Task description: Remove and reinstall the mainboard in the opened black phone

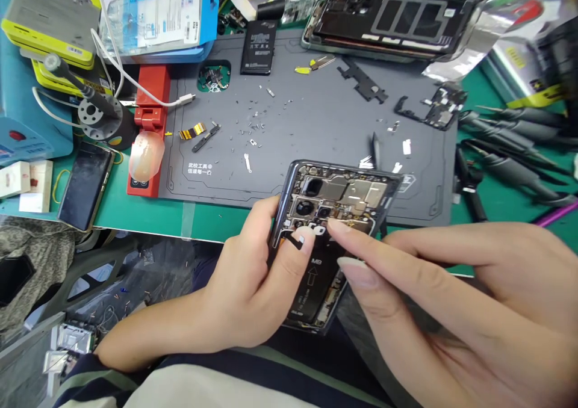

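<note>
My left hand point(253, 275) grips an opened smartphone point(356, 194), tilted above the front edge of the mat. Its camera modules point(304, 207), metal shields and black battery point(311, 281) are exposed. The left thumb presses by a short black flex strip point(294, 239) and a small white piece point(318, 230). My right hand point(433, 293) has its index fingertip on the phone just below the cameras. The right thumb is apart from that finger, with nothing visible between them. A dark pointed tool point(375, 149) shows behind the phone; whether the right hand holds it, I cannot tell.
On the grey work mat point(217, 185) lie scattered screws, a loose battery point(259, 47), a black bracket point(363, 82) and a flex cable point(192, 132). Another opened phone point(388, 20) lies at the back. Tweezers point(519, 149) are at right; a dark phone point(85, 182) is at left.
</note>
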Tool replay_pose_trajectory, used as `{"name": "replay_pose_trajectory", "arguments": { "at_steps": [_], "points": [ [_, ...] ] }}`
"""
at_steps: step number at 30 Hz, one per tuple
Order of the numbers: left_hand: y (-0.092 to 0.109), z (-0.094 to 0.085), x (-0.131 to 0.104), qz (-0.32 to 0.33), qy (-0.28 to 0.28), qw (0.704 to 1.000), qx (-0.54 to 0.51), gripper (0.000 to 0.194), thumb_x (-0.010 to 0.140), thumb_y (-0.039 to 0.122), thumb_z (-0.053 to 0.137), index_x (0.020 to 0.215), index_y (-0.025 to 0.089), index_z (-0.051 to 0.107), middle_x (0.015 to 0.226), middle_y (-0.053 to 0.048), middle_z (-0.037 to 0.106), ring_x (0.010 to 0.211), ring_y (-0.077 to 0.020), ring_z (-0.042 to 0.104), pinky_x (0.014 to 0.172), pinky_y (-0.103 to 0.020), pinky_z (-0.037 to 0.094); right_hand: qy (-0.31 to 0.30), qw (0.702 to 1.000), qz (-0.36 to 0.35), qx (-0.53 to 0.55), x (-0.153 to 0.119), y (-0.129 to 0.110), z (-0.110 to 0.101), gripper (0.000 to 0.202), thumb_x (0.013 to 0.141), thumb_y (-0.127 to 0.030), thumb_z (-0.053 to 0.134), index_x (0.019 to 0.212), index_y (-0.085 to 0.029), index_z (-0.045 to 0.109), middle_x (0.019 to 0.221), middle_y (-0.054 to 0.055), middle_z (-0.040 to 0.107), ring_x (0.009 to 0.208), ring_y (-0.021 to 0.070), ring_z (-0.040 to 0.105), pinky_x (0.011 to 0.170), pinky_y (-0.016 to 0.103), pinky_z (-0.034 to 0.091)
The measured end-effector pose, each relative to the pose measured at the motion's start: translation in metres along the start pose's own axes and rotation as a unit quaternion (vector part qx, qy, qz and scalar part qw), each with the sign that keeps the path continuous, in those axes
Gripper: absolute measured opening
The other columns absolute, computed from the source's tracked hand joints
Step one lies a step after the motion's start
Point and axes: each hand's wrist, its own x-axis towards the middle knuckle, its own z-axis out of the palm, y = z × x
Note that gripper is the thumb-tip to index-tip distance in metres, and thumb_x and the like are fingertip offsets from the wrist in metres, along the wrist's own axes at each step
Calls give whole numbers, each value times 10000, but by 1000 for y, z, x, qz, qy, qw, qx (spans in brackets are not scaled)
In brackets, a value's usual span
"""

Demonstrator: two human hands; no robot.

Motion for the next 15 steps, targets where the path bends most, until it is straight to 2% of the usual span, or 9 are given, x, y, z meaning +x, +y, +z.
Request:
{"name": "replay_pose_trajectory", "arguments": {
  "at_steps": [3, 5, 8, 11, 12, 15],
  "points": [
    [0, 0, -1, 3, 1, 1000, 2, 347, 1161, 427, 502, 1432, 215, 553, 1004, -6, 707, 821, -151, 609, 1116, -411, 499, -11, 999, -45, 3, -2, 1, 1, 380, 958, -94, 747, 1324, -197, 754, 939, 51, 674, 789, 186, 574, 690, 389, 427],
    [0, 1, -1, 4, 6, 1000, 8, 350, 1159, 438, 502, 1426, 219, 560, 958, 2, 695, 775, -149, 588, 1125, -427, 502, -12, 998, -61, -1, -1, 2, 3, 331, 976, -94, 741, 1303, -146, 751, 943, 57, 675, 783, 174, 564, 686, 392, 414],
    [0, 1, -1, -1, 16, 1000, 17, 355, 1154, 465, 497, 1405, 226, 570, 931, -3, 689, 744, -158, 577, 1020, -408, 548, -8, 998, -58, -6, -2, 2, 5, 339, 982, -129, 754, 1316, -183, 766, 901, 45, 686, 740, 175, 569, 649, 393, 396],
    [0, 2, -1, -5, 20, 1000, 20, 355, 1150, 473, 495, 1397, 229, 571, 945, -12, 692, 761, -172, 586, 916, -378, 553, -4, 999, -34, -13, -6, 1, 3, 533, 929, -140, 819, 1435, -284, 734, 906, 37, 709, 727, 207, 601, 638, 402, 411],
    [0, 2, -1, -1, 20, 1000, 21, 347, 1150, 465, 499, 1392, 228, 574, 954, -12, 692, 770, -173, 588, 943, -382, 547, -3, 999, -33, -20, -8, 0, 2, 577, 905, -137, 845, 1449, -288, 727, 923, 40, 718, 737, 220, 615, 650, 413, 428],
    [-1, 2, 0, 5, 25, 999, 25, 319, 1150, 444, 507, 1366, 224, 587, 941, 0, 681, 762, -163, 576, 1070, -411, 515, -24, 996, -67, -45, -12, -1, -4, 575, 861, -128, 889, 1410, -203, 735, 1000, 66, 737, 800, 250, 643, 707, 450, 455]
  ]
}}
